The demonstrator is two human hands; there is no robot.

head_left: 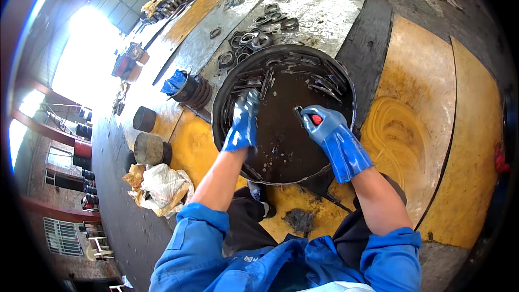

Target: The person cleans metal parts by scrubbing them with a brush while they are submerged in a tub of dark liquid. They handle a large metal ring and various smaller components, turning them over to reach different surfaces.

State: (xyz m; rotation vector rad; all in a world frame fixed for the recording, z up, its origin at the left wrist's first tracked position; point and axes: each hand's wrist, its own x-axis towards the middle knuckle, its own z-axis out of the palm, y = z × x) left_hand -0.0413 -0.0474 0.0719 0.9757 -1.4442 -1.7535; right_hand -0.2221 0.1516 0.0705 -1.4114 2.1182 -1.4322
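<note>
A large round black tub (pixel 351 84) of dark liquid stands before me, with several wet metal ring-shaped parts (pixel 327 86) around its inner wall. Both my hands wear blue rubber gloves. My left hand (pixel 246 116) is over the tub's left side, near a thin metal piece (pixel 266 84); motion smears its fingers, so I cannot see whether it holds anything. Over the right part of the liquid, my right hand (pixel 324 121) is closed round a small tool with a red handle (pixel 317 119). A short dark end of it pokes out to the left; its exact kind is unclear.
Several dark metal rings (pixel 248 40) lie on the sheets beyond the tub. At left stand a bucket with blue material (pixel 184 86), a black pot (pixel 144 119) and a grey bucket (pixel 148 148). Nearer is a white plastic bag (pixel 165 186). Yellow sheets (pixel 411 103) cover the right floor.
</note>
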